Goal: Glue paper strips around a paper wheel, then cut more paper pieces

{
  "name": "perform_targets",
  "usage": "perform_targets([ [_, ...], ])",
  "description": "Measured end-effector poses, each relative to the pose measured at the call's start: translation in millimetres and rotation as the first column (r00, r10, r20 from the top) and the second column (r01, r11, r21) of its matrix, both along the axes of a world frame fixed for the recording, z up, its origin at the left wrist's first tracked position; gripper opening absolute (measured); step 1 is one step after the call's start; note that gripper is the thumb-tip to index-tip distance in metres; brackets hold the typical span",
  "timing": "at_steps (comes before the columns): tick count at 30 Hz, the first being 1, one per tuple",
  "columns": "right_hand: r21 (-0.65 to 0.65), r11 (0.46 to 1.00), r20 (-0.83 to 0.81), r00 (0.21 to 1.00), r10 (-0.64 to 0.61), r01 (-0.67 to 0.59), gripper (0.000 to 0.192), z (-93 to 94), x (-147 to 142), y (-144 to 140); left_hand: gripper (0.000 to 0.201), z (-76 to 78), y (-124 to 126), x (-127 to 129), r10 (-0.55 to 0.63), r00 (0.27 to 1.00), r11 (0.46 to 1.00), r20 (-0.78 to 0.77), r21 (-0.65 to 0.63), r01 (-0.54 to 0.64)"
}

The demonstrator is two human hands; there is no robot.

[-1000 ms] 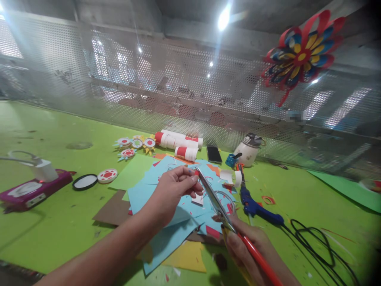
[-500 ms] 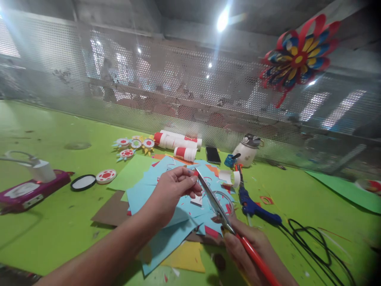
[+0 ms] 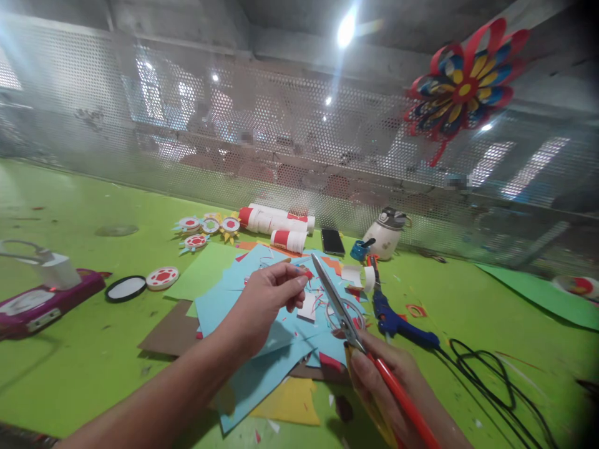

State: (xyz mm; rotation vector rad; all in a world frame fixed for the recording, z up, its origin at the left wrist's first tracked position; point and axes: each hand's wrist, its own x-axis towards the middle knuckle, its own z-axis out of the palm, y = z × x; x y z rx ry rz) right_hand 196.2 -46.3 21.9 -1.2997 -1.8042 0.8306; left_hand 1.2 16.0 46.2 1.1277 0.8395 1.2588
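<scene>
- Pinching a small red piece (image 3: 307,274) in my left hand (image 3: 266,298), thumb against forefinger, at frame centre. Piece is mostly behind the fingertips; can't make out its outline.
- Right hand (image 3: 390,371), lower right of the frame, is wrapped round the scissors (image 3: 334,300), blades pointing up and left.
- Change: half a second ago the blade tips met the red piece; now there's a visible gap, tips just right of it.
- My read: between snips, no cut under way – can't tell if the last one finished.
- Left hand's pinch looks unchanged, so the piece should be fine to turn or trim again.
- Below it, mid-frame: blue paper (image 3: 246,390) and a white piece (image 3: 307,308). Glue gun (image 3: 387,317) lies right of centre – not in hand.
</scene>
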Motion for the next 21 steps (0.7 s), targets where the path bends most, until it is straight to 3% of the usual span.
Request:
perform_targets([
  [4,-0.054,0.998,-0.054,0.998,0.014,-0.017,0.038,9.0,1.4,-1.1,0.014,-0.8,-0.2,0.0,-0.062,0.993,0.997,-0.104,0.034,0.066],
  [7,-0.024,1.000,-0.014,1.000,-0.013,0.012,0.030,16.6,6.5,0.0,0.014,-1.1,-1.0,0.8,-0.185,0.962,0.981,-0.202,0.014,0.192],
  [12,0.020,0.999,-0.102,0.994,-0.047,0.050,0.026,16.0,11.8,4.6,0.018,-2.7,-4.6,3.9,-0.453,0.810,0.881,-0.374,-0.048,0.470],
  [19,0.012,0.999,-0.154,0.987,0.039,-0.038,0.026,8.4,4.8,0.2,0.021,-6.0,-9.8,6.2,-0.651,0.722,0.755,-0.236,-0.105,0.647],
  [21,0.014,0.999,-0.185,0.982,0.038,-0.036,0.027,7.8,4.2,-2.0,0.021,-6.0,-10.8,6.4,-0.656,0.719,0.751,-0.231,-0.097,0.653],
])
